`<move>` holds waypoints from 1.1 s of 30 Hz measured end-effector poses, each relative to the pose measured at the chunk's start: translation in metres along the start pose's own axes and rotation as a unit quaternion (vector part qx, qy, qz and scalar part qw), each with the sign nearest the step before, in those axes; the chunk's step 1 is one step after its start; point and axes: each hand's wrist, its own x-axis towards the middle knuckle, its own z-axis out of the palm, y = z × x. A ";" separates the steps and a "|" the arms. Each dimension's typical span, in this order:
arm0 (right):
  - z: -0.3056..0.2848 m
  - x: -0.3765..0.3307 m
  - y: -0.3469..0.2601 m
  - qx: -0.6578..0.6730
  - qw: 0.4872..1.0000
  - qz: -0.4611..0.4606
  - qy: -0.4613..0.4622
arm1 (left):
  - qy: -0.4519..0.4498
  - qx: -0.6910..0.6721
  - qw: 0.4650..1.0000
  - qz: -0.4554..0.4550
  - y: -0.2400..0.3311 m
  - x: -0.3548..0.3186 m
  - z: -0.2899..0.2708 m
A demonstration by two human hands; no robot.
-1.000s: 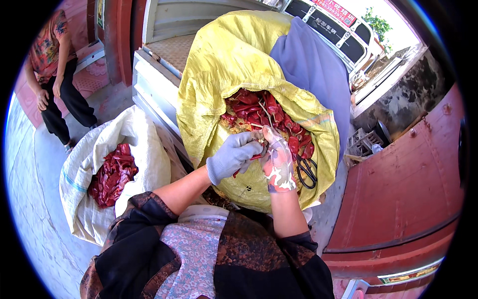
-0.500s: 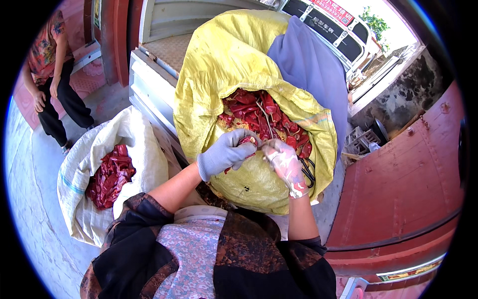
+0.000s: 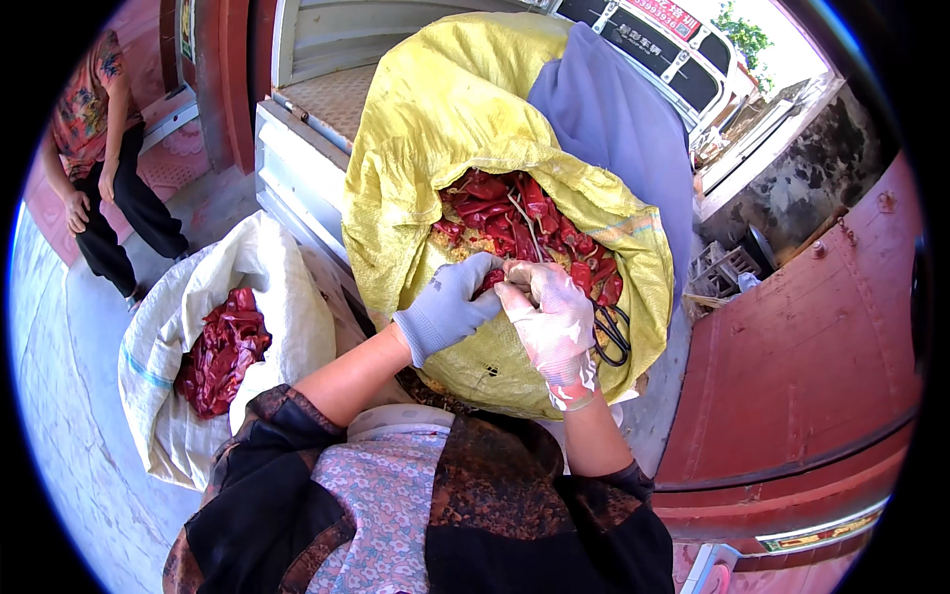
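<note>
Hands meeting at the mouth of the yellow sack (image 3: 435,129): left hand (image 3: 447,305) and right hand (image 3: 550,319), both gloved, close their fingers on one dried red chilli (image 3: 492,281). Sorting step; scissors (image 3: 612,329) hang beside the right wrist, white sack (image 3: 267,287) waits left.

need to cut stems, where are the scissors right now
In the head view the black scissors lie on the right inner edge of the yellow sack, just right of the right hand and below the red chillies.

yellow sack (image 3: 426,148) mouth open above chillies (image 3: 534,213), both hands (image 3: 500,307) crowding its near rim, scissors (image 3: 612,332) at right edge, white sack (image 3: 287,297) close left
</note>
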 end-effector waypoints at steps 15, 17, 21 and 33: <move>0.017 -0.005 0.024 0.250 0.955 0.150 0.057 | 0.007 -0.045 0.998 -0.047 0.008 0.006 0.010; 0.013 0.001 0.019 0.268 0.937 0.221 0.047 | 0.000 -0.081 0.994 -0.076 0.007 0.002 0.007; 0.002 0.001 0.055 0.230 0.954 0.177 0.074 | 0.007 -0.059 0.996 -0.059 -0.004 0.000 0.007; -0.007 0.000 -0.002 0.030 0.998 0.047 0.013 | 0.020 0.098 0.993 0.061 -0.008 0.000 0.011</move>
